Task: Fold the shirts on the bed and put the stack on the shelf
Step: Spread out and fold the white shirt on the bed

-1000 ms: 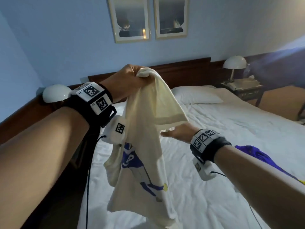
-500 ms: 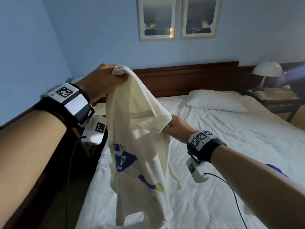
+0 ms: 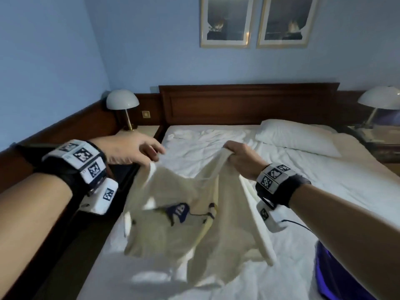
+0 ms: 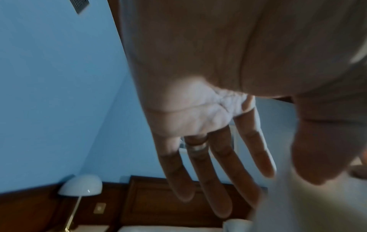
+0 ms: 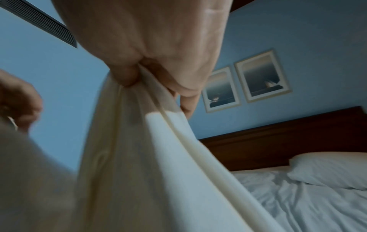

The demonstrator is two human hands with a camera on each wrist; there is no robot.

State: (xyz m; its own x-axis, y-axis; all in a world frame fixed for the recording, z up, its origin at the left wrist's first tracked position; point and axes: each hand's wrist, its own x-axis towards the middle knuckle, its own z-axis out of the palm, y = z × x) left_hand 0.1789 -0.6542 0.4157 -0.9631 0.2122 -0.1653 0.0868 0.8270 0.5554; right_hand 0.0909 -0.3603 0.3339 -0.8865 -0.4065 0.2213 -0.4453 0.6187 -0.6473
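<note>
Pale blue walls [image 3: 65,50] enclose the room. Two framed pictures [image 3: 226,21] hang side by side above a dark wooden headboard [image 3: 249,105], and dark wood panelling [image 3: 65,128] runs low along the left wall. A white dome lamp [image 3: 122,99] on a brass stem stands at the left end of the headboard, with a wall switch plate [image 3: 146,114] just beside it; another dome lamp [image 3: 379,98] stands at the right end. A ceiling vent [image 5: 39,22] shows in the right wrist view. The light is dim and bluish.
</note>
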